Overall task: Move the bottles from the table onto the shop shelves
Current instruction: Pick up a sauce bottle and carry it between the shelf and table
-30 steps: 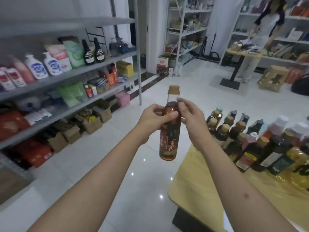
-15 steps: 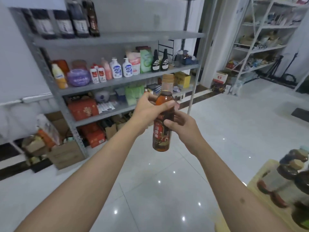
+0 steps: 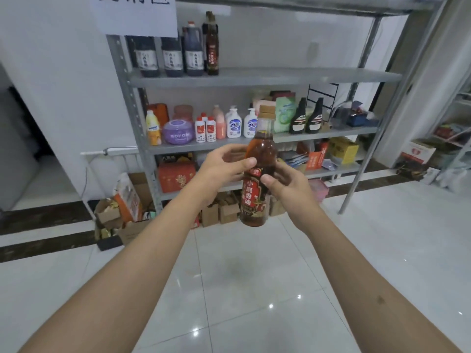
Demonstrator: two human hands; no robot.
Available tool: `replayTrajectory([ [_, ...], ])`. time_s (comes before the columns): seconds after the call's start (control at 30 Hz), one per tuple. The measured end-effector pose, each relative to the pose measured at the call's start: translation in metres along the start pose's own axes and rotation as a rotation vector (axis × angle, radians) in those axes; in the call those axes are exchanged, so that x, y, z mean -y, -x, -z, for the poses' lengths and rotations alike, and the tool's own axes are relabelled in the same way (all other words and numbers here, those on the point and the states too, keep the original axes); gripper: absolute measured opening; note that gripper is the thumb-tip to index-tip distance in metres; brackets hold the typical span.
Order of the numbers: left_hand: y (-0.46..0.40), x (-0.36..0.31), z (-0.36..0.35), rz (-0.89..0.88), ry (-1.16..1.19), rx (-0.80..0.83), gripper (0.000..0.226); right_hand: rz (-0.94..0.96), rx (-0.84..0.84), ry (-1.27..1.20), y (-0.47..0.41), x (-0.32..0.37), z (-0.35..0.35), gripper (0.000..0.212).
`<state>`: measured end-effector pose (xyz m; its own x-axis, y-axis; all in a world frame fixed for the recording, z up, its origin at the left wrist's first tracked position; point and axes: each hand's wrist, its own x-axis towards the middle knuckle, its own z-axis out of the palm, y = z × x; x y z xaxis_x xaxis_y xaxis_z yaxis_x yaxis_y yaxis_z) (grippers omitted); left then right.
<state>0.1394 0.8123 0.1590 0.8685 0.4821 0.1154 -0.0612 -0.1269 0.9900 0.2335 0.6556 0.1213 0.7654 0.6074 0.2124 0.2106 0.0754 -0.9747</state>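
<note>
We held the sesame-oil bottle (image 3: 257, 179) upright in mid-air — left hand (image 3: 224, 169) curled round its shoulder, right hand (image 3: 285, 182) round its label. The half-bare upper shelf (image 3: 293, 77) lay ahead and above (left hand nearer, we judged).

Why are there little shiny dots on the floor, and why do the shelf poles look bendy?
Head view: the dots are ceiling lights mirrored in glossy floor tiles; the wide-angle lens makes the shelf poles lean near the edges; the held bottle looks sharp, while the far right side is slightly blurred.
</note>
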Motion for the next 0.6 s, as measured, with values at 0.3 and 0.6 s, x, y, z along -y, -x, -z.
replayTrajectory([
  [0.3,-0.073,0.021,0.032,0.046,0.096,0.011,0.046,0.02,0.104,-0.03,-0.105,-0.002,-0.01,0.032],
  [0.6,-0.198,0.028,0.081,-0.036,0.14,-0.058,0.051,0.044,0.195,-0.047,-0.241,-0.009,-0.041,0.037],
])
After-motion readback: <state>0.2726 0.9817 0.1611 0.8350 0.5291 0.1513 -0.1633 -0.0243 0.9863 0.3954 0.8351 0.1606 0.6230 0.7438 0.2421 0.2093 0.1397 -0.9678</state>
